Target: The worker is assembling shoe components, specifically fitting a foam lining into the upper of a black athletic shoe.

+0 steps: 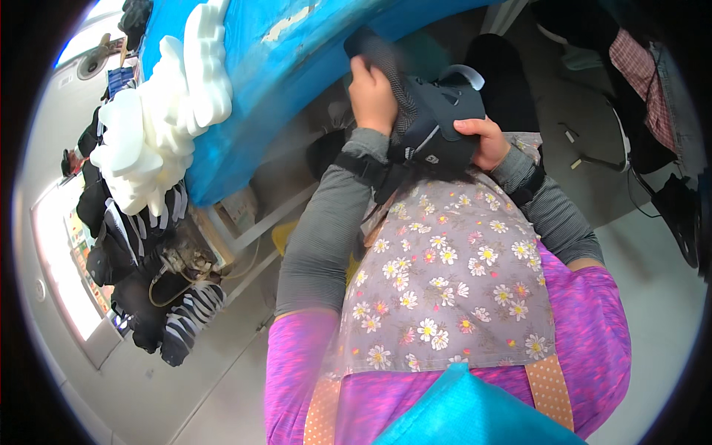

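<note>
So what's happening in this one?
A person in a flowered apron holds a black shoe upper in both hands. The left hand grips its mesh end, the right hand its lower side, in front of a blue table. White foam pieces are stacked on the table, with more black uppers piled beside them.

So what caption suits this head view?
Both hands, left hand and right hand, grip a dark shoe upper.

Both hands hold a shoe upper (434,119) in front of the person's chest, the left hand (373,96) on its left side, the right hand (486,141) on its right. A table (297,81) lies beyond and to the left, with foam pieces (159,126) on its left part. More shoe uppers (148,267) are piled below the table's left edge.
</note>
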### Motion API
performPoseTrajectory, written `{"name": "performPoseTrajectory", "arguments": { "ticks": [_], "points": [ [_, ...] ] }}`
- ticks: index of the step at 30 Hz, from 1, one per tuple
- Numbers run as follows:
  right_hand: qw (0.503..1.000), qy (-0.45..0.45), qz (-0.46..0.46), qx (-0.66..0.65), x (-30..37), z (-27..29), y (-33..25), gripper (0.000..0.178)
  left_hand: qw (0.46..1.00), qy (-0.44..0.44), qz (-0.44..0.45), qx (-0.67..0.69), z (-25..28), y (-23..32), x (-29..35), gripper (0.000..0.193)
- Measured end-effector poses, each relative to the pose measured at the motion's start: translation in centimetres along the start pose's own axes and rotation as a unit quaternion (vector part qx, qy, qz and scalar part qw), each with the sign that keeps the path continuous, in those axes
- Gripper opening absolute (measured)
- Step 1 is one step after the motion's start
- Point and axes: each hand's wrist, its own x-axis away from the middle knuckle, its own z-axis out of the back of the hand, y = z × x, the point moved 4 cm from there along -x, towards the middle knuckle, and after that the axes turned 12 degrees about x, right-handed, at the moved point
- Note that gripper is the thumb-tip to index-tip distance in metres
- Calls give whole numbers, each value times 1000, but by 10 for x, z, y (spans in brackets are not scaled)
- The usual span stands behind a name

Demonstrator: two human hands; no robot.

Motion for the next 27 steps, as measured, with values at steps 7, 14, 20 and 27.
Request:
{"name": "performPoseTrajectory", "arguments": {
  "ticks": [7,14,20,27],
  "points": [
    [1000,1,2,12,1,1,-1,52,999,-2,-24,-31,7,23,0,26],
    [1000,-2,-6,31,-1,7,-1,52,998,-20,-29,50,-9,8,3,24],
    [1000,-9,3,13,-3,7,-1,46,996,12,-68,49,-10,3,4,23],
    [999,1,4,-34,3,-9,-1,50,999,3,39,10,14,33,2,26]
  ]
}}
